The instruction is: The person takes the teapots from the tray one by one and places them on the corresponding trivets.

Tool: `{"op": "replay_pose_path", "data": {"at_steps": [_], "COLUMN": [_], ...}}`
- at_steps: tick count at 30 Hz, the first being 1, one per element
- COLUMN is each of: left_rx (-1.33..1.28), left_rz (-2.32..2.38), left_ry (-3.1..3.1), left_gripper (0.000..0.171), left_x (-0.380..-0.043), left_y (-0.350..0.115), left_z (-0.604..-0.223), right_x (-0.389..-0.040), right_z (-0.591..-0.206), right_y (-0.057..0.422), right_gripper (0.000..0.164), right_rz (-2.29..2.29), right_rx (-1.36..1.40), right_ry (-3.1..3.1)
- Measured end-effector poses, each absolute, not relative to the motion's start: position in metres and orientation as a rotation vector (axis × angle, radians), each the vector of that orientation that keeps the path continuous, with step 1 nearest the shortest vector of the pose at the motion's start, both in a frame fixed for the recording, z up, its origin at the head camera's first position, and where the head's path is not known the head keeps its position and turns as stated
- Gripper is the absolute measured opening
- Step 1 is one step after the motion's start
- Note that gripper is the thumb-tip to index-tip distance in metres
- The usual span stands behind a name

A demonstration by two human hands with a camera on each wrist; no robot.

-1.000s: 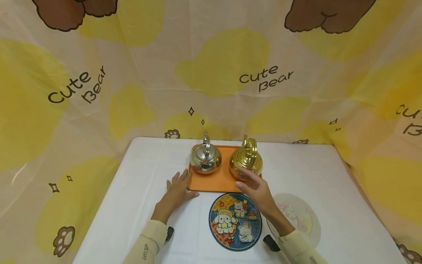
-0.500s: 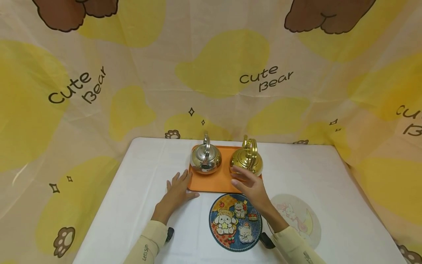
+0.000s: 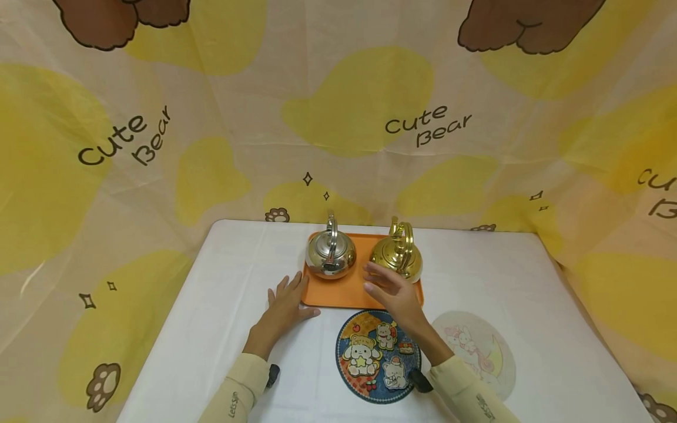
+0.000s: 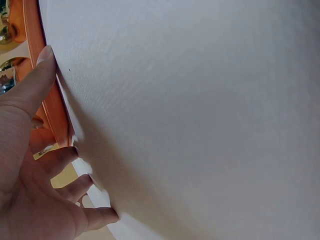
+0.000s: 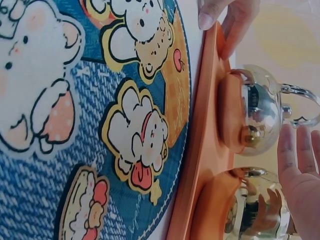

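Observation:
A silver teapot (image 3: 319, 262) and a gold teapot (image 3: 388, 252) stand upright on an orange tray (image 3: 335, 294), silver on the left. My left hand (image 3: 284, 302) lies at the tray's left front corner with its fingers spread. In the left wrist view its index fingertip and thumb are right at the tray's edge, and the other fingertips rest on the white tabletop (image 4: 200, 100). My right hand (image 3: 398, 299) hovers in front of the gold teapot, fingers loosely extended and holding nothing. It overlaps the teapot's lower front in the head view.
Before the tray lies a round blue mat (image 3: 351, 367) with cartoon animals, partly under the right forearm in view. A pale round mat (image 3: 483, 329) is to its right. Behind the table hangs a yellow patterned cloth (image 3: 349, 100).
My right hand has drifted left across the front of the gold teapot. The left hand, both teapots and the tray stay where they were.

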State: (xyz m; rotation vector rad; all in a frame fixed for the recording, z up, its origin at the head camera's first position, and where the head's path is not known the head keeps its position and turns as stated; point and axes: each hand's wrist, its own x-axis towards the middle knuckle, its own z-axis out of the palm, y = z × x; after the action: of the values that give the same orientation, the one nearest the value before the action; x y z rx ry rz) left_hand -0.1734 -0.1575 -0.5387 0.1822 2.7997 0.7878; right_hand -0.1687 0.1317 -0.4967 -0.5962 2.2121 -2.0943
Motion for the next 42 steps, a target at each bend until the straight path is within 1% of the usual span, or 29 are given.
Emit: {"op": "replay_pose_path", "data": {"at_steps": [14,22,29,36,42], "left_rx": [0.167,0.168,0.164,0.166,0.167], "left_rz": [0.779,0.792,0.793,0.805,0.796], "left_ry": [2.798,2.800,2.801,2.794,2.800], "left_gripper": [0.095,0.096,0.096,0.096,0.097], "left_x": [-0.174,-0.173,-0.173,-0.172,-0.173], "left_y": [-0.157,-0.157,-0.157,-0.157,-0.158], "left_z": [-0.539,-0.539,-0.539,-0.539,-0.538], "right_x": [-0.178,-0.183,-0.187,-0.194,-0.199], "right_z": [-0.500,-0.501,-0.502,-0.500,-0.500], "right_y": [0.120,0.116,0.110,0.103,0.097], "right_gripper": [0.052,0.049,0.052,0.054,0.052], "right_rz": [-2.050,-2.023,-2.016,-2.053,-2.107], "right_rx": [-0.547,-0.506,-0.521,-0.503,-0.464], "right_ry": [2.249,2.263,2.262,2.202,2.137]}}
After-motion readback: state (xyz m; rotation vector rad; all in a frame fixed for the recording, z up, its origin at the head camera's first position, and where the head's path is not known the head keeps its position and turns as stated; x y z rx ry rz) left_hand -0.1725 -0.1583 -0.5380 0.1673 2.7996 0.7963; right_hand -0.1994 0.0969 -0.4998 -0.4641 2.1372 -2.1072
